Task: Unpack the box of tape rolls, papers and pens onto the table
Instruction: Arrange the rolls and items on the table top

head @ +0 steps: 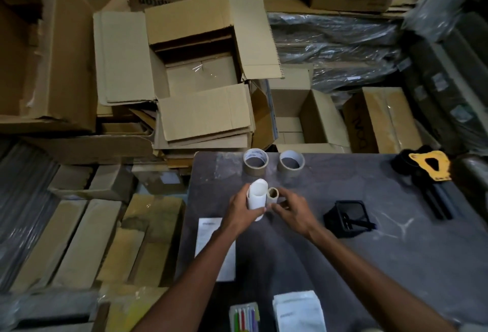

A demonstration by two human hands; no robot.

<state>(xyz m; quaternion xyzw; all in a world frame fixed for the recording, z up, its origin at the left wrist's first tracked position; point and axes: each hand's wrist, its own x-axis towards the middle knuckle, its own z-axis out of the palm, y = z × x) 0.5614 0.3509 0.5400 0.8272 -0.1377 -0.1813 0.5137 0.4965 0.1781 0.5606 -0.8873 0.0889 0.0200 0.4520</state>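
My left hand (241,211) grips a rolled white paper (256,197), held upright above the grey table (369,239). My right hand (291,211) has its fingers around a small brown tape roll (272,194) right beside the paper. Two larger brown tape rolls (255,161) (291,163) stand at the table's far edge. A flat white paper (211,241) lies at the left edge, a stack of white papers (298,312) near me, and a pack of coloured pens (244,317) beside it. The open cardboard box (200,75) beyond the table looks empty.
A black mesh pen holder (348,218) lies tipped on the table's right. A black tool with a yellow plate (429,166) rests at the far right corner. Stacked cartons (79,239) crowd the floor to the left, and plastic-wrapped goods (338,46) lie behind.
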